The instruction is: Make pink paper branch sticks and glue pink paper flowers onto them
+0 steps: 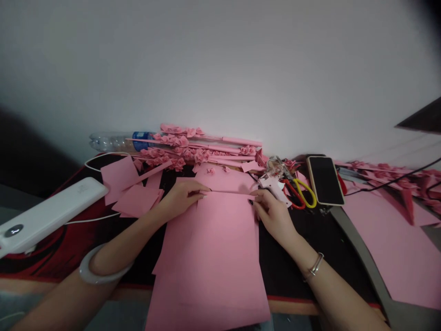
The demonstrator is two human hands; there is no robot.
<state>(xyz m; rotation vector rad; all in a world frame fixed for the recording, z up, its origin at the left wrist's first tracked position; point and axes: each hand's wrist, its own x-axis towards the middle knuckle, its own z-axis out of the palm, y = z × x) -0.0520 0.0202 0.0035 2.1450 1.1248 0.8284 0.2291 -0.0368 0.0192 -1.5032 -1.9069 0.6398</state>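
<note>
A large pink paper sheet (pixel 220 248) lies over other pink sheets and hangs past the table's front edge. My left hand (pixel 184 195) pinches its far left corner between thumb and fingers. At the far right corner my right hand (pixel 272 211) grips the same sheet, its thumb and fingers pressed together. The sheet's far edge runs straight between both hands. Just beyond it lies another pink sheet (pixel 237 178) with two small folded pink pieces on it.
Behind are pink paper flower stems (pixel 206 149) and a plastic bottle (pixel 117 141). Scissors (pixel 305 193), a white glue gun (pixel 275 186) and a phone (pixel 325 179) sit right. A white device (pixel 55 209) and square papers (pixel 138 200) lie left; more pink sheets (pixel 396 243) far right.
</note>
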